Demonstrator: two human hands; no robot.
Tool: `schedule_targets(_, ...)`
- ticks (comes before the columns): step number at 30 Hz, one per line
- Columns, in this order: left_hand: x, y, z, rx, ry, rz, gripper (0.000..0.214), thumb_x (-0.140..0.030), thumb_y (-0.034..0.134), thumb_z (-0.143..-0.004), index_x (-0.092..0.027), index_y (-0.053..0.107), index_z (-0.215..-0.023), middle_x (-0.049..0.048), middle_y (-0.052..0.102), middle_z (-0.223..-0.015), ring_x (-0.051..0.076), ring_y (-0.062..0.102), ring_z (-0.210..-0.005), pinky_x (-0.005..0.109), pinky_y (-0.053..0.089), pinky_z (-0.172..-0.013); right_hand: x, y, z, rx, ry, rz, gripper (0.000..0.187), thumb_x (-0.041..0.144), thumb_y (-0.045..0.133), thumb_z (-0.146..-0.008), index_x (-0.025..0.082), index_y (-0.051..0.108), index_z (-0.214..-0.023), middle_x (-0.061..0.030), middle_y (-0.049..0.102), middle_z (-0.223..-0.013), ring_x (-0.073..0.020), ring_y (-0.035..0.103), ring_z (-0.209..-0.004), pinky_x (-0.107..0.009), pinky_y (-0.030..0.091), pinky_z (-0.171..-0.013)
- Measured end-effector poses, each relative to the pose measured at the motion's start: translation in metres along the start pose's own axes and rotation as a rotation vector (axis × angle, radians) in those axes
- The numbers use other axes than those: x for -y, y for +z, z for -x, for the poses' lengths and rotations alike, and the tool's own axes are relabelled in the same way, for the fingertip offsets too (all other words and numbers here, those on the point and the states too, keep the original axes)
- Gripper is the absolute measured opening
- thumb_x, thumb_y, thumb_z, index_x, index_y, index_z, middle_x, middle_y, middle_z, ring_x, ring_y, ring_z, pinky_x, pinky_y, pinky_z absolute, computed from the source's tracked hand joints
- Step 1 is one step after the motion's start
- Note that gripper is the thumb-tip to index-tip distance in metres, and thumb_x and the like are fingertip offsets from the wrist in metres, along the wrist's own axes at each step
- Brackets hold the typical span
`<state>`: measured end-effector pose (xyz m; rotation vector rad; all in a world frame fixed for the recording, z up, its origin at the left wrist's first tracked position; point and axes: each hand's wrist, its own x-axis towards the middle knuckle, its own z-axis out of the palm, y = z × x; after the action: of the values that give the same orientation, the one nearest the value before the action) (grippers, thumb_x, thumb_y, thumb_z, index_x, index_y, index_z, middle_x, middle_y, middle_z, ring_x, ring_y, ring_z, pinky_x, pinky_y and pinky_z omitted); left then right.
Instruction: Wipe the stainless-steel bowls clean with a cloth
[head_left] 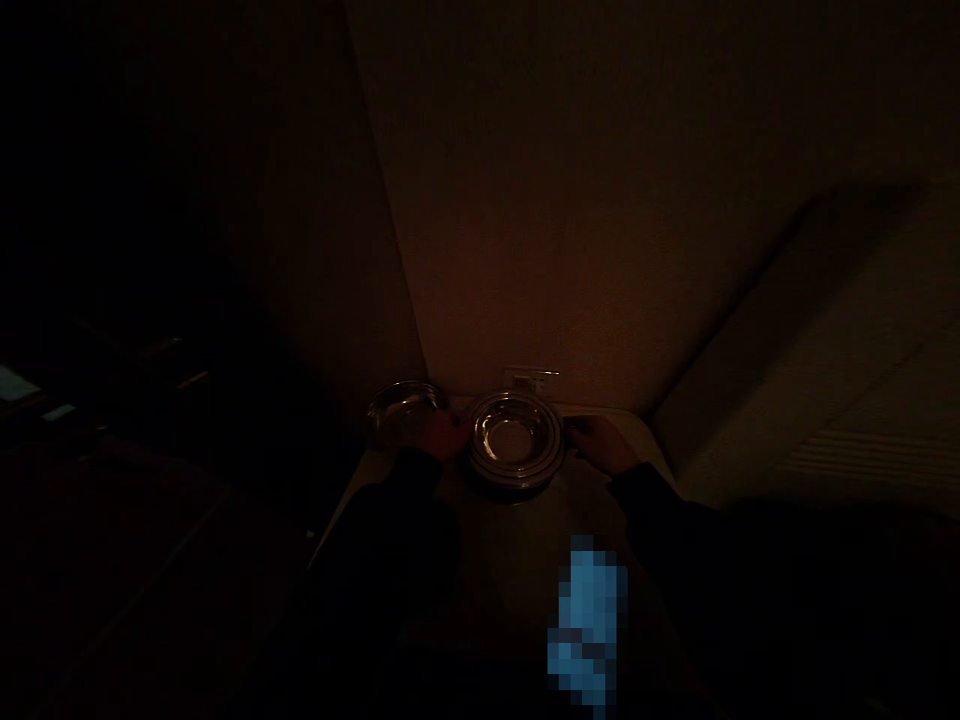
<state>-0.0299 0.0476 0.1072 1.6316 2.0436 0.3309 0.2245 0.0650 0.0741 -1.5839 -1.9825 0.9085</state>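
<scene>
In very dim light a stack of shiny round metal bowls (512,470) sits on a small table, the top one facing up. My left hand (441,436) is at the left side of the stack, its fingers closed on the rim. From the other side my right hand (602,443) grips the right edge of the same stack. Another shiny metal bowl (405,390) stands just behind and left of my left hand, which partly covers it. Finer details of the fingers are lost in the dark.
Behind the table (517,560) rises a wall (517,220) with a socket plate (531,381) low on it. A slanting panel (795,300) is at the right. A bright blurred blue patch (592,600) shows near the front. Dark floor lies at the left.
</scene>
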Motion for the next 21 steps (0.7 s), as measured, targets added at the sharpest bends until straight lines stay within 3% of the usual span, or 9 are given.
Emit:
schedule_targets(9, 0.008, 0.013, -0.003, 0.022, -0.023, -0.11, 0.044, -0.044, 0.047, -0.084, -0.008, 0.068, -0.097, 0.0196, 0.069, -0.105, 0.027, 0.065, -0.098, 0.029, 0.047, -0.076, -0.005, 0.011, -0.002, 0.056, 0.012, 0.006, 0.031, 0.021, 0.044, -0.082, 0.018, 0.073, -0.094, -0.0041, 0.074, -0.085, -0.0183, 0.068, -0.075, -0.024, 0.05, -0.065)
schedule_targets(21, 0.02, 0.025, -0.01, 0.041, -0.003, -0.164, 0.048, -0.048, 0.047, -0.084, -0.008, 0.068, -0.1, 0.02, 0.068, -0.108, 0.027, 0.065, -0.099, 0.029, 0.048, -0.077, -0.014, 0.024, -0.006, 0.078, 0.001, 0.008, 0.031, 0.017, 0.046, -0.083, 0.015, 0.071, -0.102, -0.0082, 0.072, -0.104, -0.0195, 0.068, -0.087, -0.026, 0.051, -0.076)
